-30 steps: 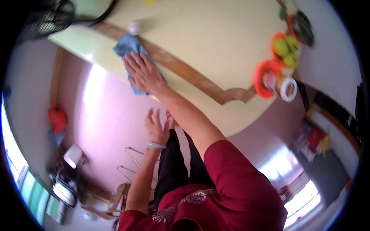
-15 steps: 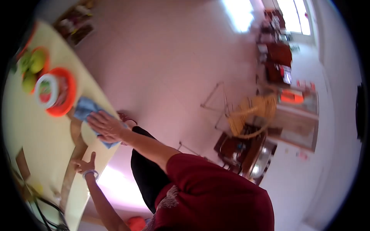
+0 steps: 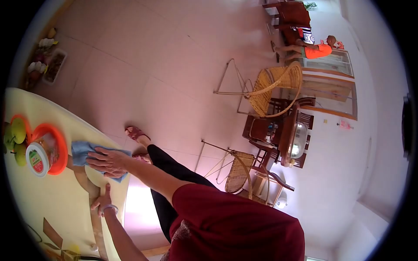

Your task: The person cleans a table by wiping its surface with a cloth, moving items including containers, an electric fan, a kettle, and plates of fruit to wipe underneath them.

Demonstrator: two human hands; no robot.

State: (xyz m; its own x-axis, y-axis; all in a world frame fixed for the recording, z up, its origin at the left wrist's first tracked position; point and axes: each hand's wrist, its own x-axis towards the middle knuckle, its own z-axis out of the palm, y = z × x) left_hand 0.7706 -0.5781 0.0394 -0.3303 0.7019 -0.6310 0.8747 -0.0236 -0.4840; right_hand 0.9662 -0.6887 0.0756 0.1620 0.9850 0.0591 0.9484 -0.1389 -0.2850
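My right hand (image 3: 109, 162) lies flat on a blue cloth (image 3: 80, 152), fingers stretched and slightly spread. The cloth lies on the pale yellow tabletop (image 3: 52, 198) near its edge. Close by, my left hand (image 3: 102, 202), with a bracelet on the wrist, rests on a brown band of the tabletop pattern; its thumb points away from the fingers and nothing shows in it. Beside the cloth stands a clear tub (image 3: 50, 148) with a white lid (image 3: 37, 161), on an orange plate (image 3: 62, 141). Several green fruits (image 3: 18, 131) sit by another orange dish (image 3: 21, 117).
The view is turned sideways. Wicker chairs (image 3: 263, 89) and a dark wooden table (image 3: 287, 137) stand across the room. A person in an orange top (image 3: 318, 51) is near the far wall. Boxes of goods (image 3: 54, 65) lie on the floor beyond the table.
The camera view has swung, so the table sits lower and a second wicker chair shows. My right hand stays on the cloth and my left hand stays on the tabletop.
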